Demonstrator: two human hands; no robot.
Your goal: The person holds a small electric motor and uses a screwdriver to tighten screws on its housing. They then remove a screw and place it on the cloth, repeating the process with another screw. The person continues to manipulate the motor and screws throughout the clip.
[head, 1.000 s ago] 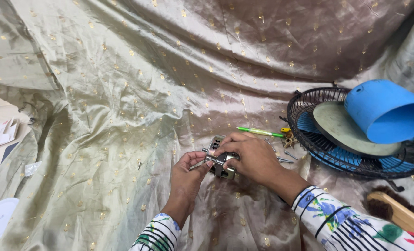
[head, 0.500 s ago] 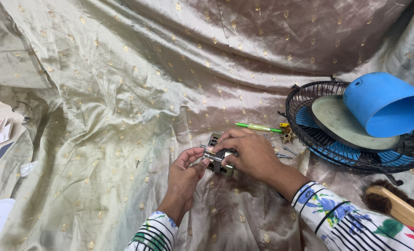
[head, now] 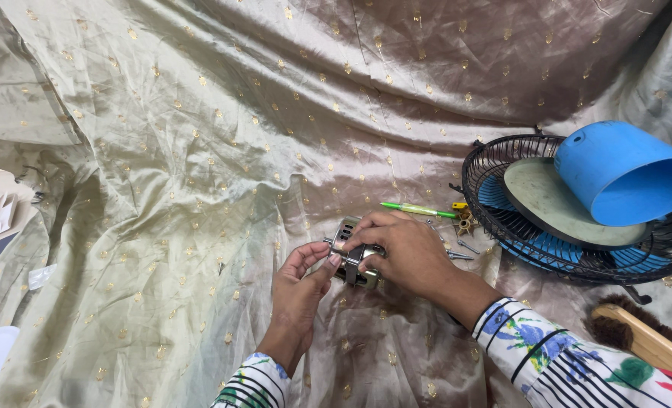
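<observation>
A small metal fan motor (head: 351, 253) with a short shaft sits between both hands over the shiny olive cloth (head: 200, 151). My right hand (head: 400, 253) wraps over the motor's top and right side. My left hand (head: 302, 279) pinches the motor's left end, near the shaft, with thumb and fingertips. Most of the motor body is hidden under my right fingers.
A black wire fan guard (head: 494, 219) lies at the right, holding a blue blade, a grey-green disc (head: 551, 200) and a blue plastic cone housing (head: 623, 174). A green screwdriver (head: 415, 209), loose screws (head: 464, 245) and a wooden-backed brush (head: 638, 336) lie close by.
The camera view has shifted slightly, so the hands and motor sit a little lower in frame. Both hands keep the same hold on the motor.
</observation>
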